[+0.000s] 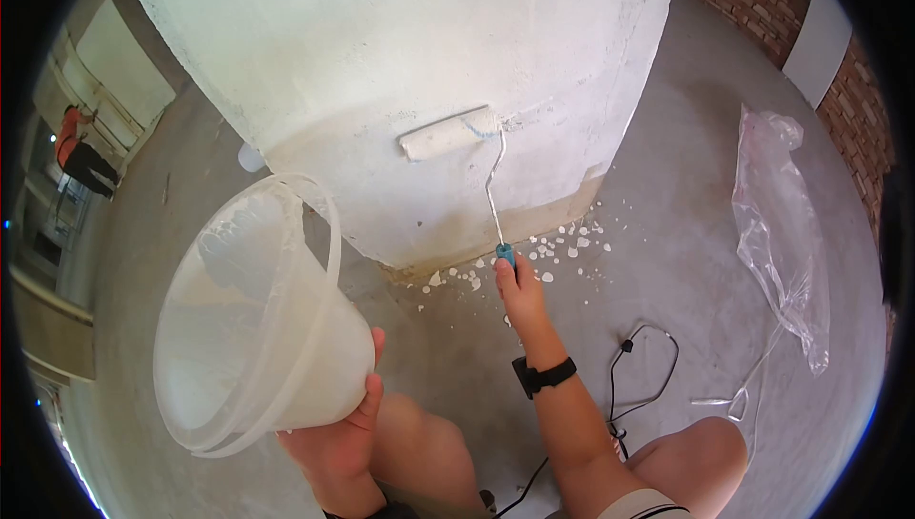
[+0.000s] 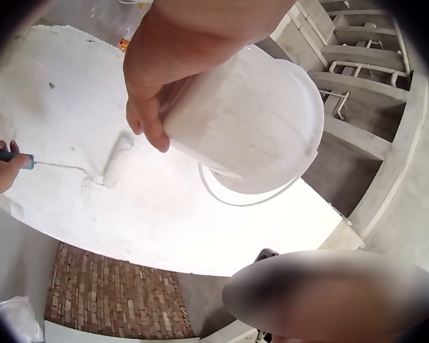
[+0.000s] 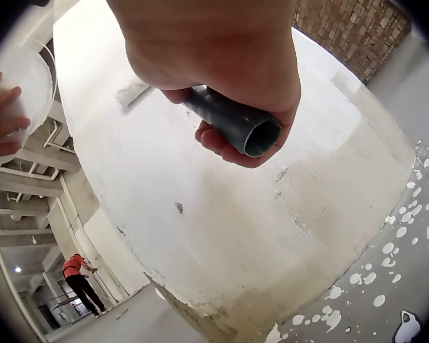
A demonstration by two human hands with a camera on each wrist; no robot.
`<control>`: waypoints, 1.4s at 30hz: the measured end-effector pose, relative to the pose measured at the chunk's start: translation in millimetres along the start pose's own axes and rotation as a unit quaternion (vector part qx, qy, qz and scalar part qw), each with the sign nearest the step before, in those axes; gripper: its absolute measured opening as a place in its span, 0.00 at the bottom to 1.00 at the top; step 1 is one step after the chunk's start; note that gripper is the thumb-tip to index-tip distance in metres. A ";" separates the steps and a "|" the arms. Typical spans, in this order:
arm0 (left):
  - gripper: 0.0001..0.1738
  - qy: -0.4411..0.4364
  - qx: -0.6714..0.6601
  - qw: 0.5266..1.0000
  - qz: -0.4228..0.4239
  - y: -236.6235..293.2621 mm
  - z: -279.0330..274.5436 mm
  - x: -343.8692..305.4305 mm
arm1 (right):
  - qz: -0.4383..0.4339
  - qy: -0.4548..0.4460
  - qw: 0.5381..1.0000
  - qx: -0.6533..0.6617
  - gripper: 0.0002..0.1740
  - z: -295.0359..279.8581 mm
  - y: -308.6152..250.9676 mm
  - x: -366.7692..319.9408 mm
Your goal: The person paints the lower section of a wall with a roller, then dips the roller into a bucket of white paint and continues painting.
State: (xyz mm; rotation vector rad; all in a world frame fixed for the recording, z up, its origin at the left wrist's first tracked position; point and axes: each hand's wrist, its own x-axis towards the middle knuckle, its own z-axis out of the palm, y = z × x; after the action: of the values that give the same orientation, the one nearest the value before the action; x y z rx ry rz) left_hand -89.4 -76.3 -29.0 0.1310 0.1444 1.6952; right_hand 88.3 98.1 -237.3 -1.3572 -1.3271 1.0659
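Observation:
A tilted translucent white bucket (image 1: 324, 357) rests on my left hand (image 1: 338, 438), whose fingers curl around its base; the left wrist view shows the fingers of that hand (image 2: 179, 78) against the bucket (image 2: 250, 114). My right hand (image 1: 522, 295) grips the blue-green handle (image 1: 505, 254) of a paint roller, and the hollow handle end (image 3: 261, 136) pokes out of the fist (image 3: 229, 107). The roller's white sleeve (image 1: 448, 133) lies against the lower part of the whitish wall (image 1: 410, 42).
White paint spots (image 1: 572, 243) dot the grey floor at the wall's base. A black cable (image 1: 658, 386) lies near my right knee, and clear plastic sheeting (image 1: 782, 223) is at the right. Far left, a person in an orange-red top (image 1: 71, 142) stands bent by another wall.

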 end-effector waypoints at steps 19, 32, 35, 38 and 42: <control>0.37 -0.012 0.002 1.000 -0.006 0.0 2.0 -2.4 | 0.132 -0.017 0.969 -0.210 0.30 -3.8 133.1 -74.4; 0.36 -0.015 -0.019 1.000 -0.016 1.3 1.8 -1.3 | 0.043 0.052 0.990 -0.123 0.29 11.9 29.6 -39.1; 0.36 -0.015 -0.018 1.000 -0.018 1.9 0.7 0.2 | 0.036 0.034 0.995 -0.083 0.29 12.2 -8.4 -25.4; 0.36 -0.013 -0.003 1.000 -0.021 2.4 -0.8 -0.7 | 0.029 0.010 0.999 -0.042 0.29 2.5 -52.8 -16.1; 0.38 -0.016 -0.024 0.999 -0.017 0.7 -0.6 1.5 | 0.046 -0.010 0.998 -0.036 0.28 -5.6 -63.8 -11.9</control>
State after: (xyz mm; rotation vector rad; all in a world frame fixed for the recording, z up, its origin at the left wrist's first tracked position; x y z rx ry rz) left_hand -90.3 -74.9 -29.5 0.1202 0.0817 1.6605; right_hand 80.9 85.1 -173.9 -1.4760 -1.3392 1.1050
